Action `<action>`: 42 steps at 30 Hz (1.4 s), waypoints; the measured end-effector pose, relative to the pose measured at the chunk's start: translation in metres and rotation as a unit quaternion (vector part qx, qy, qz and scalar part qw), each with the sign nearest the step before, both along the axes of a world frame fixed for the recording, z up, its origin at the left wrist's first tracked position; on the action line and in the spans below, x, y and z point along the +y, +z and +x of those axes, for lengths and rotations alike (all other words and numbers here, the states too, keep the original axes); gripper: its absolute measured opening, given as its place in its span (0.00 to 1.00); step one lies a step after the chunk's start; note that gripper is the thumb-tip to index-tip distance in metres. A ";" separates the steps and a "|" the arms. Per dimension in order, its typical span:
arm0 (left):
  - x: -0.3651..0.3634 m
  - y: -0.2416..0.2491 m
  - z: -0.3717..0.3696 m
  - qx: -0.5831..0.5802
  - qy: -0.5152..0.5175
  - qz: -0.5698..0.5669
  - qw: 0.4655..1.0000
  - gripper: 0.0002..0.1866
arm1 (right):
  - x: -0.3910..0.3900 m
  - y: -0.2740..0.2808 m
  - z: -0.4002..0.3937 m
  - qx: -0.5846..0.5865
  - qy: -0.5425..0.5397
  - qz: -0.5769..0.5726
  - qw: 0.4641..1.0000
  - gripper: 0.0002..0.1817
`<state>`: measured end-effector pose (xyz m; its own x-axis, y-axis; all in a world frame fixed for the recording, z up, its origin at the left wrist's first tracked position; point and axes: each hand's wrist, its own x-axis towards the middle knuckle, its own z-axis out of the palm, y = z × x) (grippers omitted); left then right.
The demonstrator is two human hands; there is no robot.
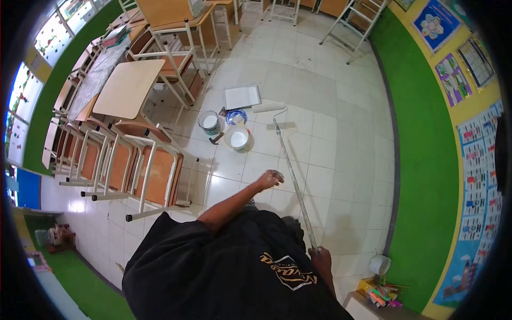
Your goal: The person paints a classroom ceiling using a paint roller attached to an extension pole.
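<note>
My right hand (pixel 320 255) is wrapped round the lower end of a long pole (pixel 295 184). At the pole's far end a white paint roller (pixel 269 107) hangs over the floor tiles. My left hand (pixel 271 180) is held out in front of my body, away from the pole, its fingers partly curled and apart with nothing in them. Beyond it stand a white bucket (pixel 237 137) and a paint can (pixel 209 122) with white paint inside. A hammer (pixel 216 138) lies beside them. A blue-patterned container (pixel 236 117) and a white tray (pixel 242 97) are farther off.
Wooden desks (pixel 129 89) and chairs (pixel 160 170) crowd the left side. A stepladder (pixel 356 26) stands at the far right. The green wall (pixel 421 160) runs along the right. Near the bottom right are a white pail (pixel 380 264) and a yellow box (pixel 368 288) of colored items.
</note>
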<state>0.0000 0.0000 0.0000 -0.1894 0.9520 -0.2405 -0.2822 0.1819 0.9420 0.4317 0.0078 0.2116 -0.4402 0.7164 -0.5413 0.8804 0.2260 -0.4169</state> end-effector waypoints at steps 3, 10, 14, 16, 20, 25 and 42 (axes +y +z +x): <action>-0.045 -0.027 -0.069 -0.012 0.057 -0.070 0.996 0.22 | 0.038 -0.026 -0.073 0.040 0.036 0.011 0.998 0.22; -0.180 -0.041 -0.121 -0.035 0.328 -0.213 0.919 0.19 | 0.172 -0.126 -0.182 0.077 0.060 0.033 0.995 0.20; -0.216 -0.040 -0.110 -0.059 0.467 -0.305 0.828 0.14 | 0.238 -0.140 -0.263 0.037 0.063 -0.030 0.997 0.19; -0.218 -0.038 -0.098 -0.062 0.492 -0.322 0.806 0.15 | 0.269 -0.123 -0.310 -0.022 0.034 -0.106 0.994 0.21; -0.206 -0.070 -0.065 -0.031 0.506 -0.362 0.782 0.15 | 0.349 -0.160 -0.365 -0.019 0.116 -0.067 0.991 0.23; -0.130 -0.073 -0.048 -0.093 0.475 -0.438 0.757 0.16 | 0.459 -0.136 -0.442 -0.054 0.212 -0.033 0.975 0.22; 0.139 -0.087 -0.159 -0.105 0.538 -0.353 0.758 0.16 | 0.803 -0.075 -0.776 -0.148 0.522 0.042 0.839 0.21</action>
